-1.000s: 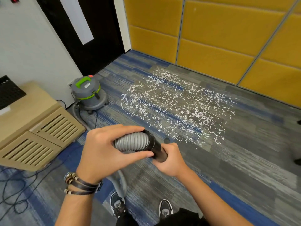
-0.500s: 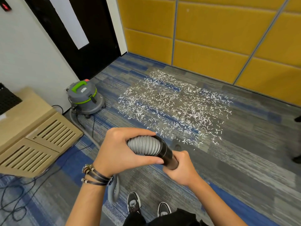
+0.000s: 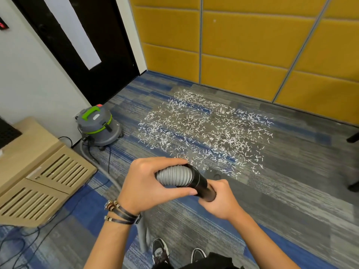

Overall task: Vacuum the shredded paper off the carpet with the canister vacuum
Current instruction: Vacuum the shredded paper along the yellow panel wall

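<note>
Left hand point(image 3: 147, 183): wrapped round the ribbed grey hose point(image 3: 174, 176). The thumb lies along the hose's near side and the fingers curl over the top, just behind the black cuff.
Right hand point(image 3: 221, 200): closed round the black tube point(image 3: 201, 184), which joins the hose end. It grips from below and to the right, close to the left hand.
Tube end: hidden behind the right hand, so I cannot tell where the far end sits.
Canister vacuum point(image 3: 98, 125): a grey drum with a bright green handle and green band. It stands on the carpet point(image 3: 291, 191) at the left, by the white wall and near the door's foot.
Hose run: leaves the canister's base and curves across the carpet. It passes below the left forearm down towards the shoes point(image 3: 159, 251).
Shredded paper point(image 3: 204, 133): many short white strips in a broad patch on the grey and blue carpet. The patch lies ahead of both hands and to the right of the canister, and its near edge is just beyond the tube.
Writing: a small white sticker point(image 3: 95, 117) on the canister top, too small to read.
Bracelets point(image 3: 118, 212): dark cords with beads on the left wrist.
Door point(image 3: 108, 45): black with a pale vertical strip.
Wall panels point(image 3: 252, 45): padded, mustard yellow, behind the paper.
Cabinet point(image 3: 38, 171): beige with slatted fronts, at the left.
Cables point(image 3: 19, 245): dark, loose on the floor beside the cabinet.
</note>
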A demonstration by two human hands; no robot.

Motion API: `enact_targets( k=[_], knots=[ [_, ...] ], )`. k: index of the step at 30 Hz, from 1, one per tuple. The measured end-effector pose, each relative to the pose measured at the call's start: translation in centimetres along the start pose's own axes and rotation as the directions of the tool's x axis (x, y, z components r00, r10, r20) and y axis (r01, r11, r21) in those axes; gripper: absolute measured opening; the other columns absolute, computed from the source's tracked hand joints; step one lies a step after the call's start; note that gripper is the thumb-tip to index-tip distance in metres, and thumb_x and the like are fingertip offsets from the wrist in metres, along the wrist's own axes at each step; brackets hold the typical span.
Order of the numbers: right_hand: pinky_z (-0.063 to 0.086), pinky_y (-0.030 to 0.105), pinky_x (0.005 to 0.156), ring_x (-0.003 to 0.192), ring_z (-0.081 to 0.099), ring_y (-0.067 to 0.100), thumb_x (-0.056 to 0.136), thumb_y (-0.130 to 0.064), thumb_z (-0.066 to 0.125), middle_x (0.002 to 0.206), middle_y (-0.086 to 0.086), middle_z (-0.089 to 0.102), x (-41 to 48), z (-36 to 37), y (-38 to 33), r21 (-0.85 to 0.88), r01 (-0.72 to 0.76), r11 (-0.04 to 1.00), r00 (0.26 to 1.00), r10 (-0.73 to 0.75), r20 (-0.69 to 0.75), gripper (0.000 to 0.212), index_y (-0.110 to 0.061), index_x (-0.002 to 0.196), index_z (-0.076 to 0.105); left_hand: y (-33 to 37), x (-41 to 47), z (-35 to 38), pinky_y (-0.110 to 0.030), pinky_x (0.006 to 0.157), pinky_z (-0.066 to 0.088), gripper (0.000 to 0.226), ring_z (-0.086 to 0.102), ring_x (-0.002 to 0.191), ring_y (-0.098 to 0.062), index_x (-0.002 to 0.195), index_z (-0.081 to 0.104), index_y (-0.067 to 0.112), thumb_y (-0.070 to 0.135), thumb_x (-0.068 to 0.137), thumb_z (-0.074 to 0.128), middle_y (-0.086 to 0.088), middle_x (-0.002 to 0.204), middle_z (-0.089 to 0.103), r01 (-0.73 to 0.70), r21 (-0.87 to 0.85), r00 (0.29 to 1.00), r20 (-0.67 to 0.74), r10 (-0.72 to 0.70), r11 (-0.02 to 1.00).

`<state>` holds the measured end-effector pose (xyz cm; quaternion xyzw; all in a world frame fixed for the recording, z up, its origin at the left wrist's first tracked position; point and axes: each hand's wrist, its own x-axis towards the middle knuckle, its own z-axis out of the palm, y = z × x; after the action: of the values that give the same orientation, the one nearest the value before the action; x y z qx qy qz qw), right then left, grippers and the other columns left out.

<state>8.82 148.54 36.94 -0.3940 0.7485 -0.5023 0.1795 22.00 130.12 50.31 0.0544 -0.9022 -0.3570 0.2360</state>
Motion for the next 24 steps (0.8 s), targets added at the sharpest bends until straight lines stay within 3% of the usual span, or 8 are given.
enact_targets(
  k=[7, 12, 15, 21, 24],
  knots=[
    [0.022, 0.026, 0.048, 0.047, 0.029, 0.006, 0.066, -0.018, 0.066, 0.049, -0.012, 0.039, -1.8, -0.6, 0.7, 0.029, -0.036, 0.999, 0.999, 0.037, -0.011, 0.024, -0.023, 0.058, 0.044, -0.2, 0.1, 1.5, -0.024, 0.085, 0.059, 0.063, 0.075, 0.095, 0.004, 0.110, 0.082, 0.029, 0.061, 0.057, 0.096, 0.020, 0.102, 0.079, 0.041, -0.102, 0.997, 0.076, -0.033, 0.994],
    [0.024, 0.022, 0.048, 0.046, 0.030, 0.006, 0.065, -0.011, 0.067, 0.049, -0.012, 0.039, -1.9, -2.3, 2.0, -0.122, -0.021, 0.992, 0.999, 0.016, -0.040, 0.022, -0.022, 0.060, 0.048, -0.2, 0.0, 2.4, -0.020, 0.088, 0.057, 0.064, 0.072, 0.096, 0.008, 0.116, 0.081, 0.031, 0.066, 0.064, 0.093, 0.020, 0.104, 0.078, 0.023, -0.007, 0.998, 0.052, -0.022, 1.000],
    [0.028, 0.028, 0.048, 0.045, 0.032, 0.006, 0.065, -0.010, 0.071, 0.049, -0.009, 0.042, -1.8, -3.0, 2.9, -0.159, -0.035, 0.987, 0.999, 0.029, -0.040, 0.018, -0.016, 0.062, 0.054, -0.2, 0.3, 2.7, -0.017, 0.090, 0.055, 0.064, 0.071, 0.097, 0.009, 0.117, 0.080, 0.034, 0.070, 0.066, 0.089, 0.020, 0.106, 0.078, 0.030, 0.038, 0.999, 0.044, -0.032, 0.999],
    [0.025, 0.023, 0.050, 0.046, 0.031, 0.006, 0.066, -0.014, 0.068, 0.049, -0.012, 0.040, -1.7, -2.1, 4.0, -0.100, -0.093, 0.991, 0.995, 0.089, -0.044, 0.018, -0.023, 0.062, 0.052, -0.6, 0.2, 4.0, -0.025, 0.087, 0.059, 0.061, 0.072, 0.097, 0.006, 0.116, 0.080, 0.035, 0.071, 0.068, 0.088, 0.020, 0.107, 0.079, 0.037, 0.083, 0.996, 0.083, -0.044, 0.996],
    [0.022, 0.021, 0.050, 0.048, 0.028, 0.006, 0.064, -0.018, 0.065, 0.050, -0.012, 0.037, -1.4, -1.3, 2.9, -0.031, -0.072, 0.997, 0.996, 0.070, -0.057, 0.023, -0.028, 0.060, 0.045, -0.2, 0.3, 3.4, -0.019, 0.085, 0.057, 0.059, 0.071, 0.093, 0.009, 0.115, 0.081, 0.033, 0.067, 0.067, 0.091, 0.022, 0.102, 0.078, 0.014, 0.063, 0.998, 0.056, -0.018, 0.998]
  ],
)
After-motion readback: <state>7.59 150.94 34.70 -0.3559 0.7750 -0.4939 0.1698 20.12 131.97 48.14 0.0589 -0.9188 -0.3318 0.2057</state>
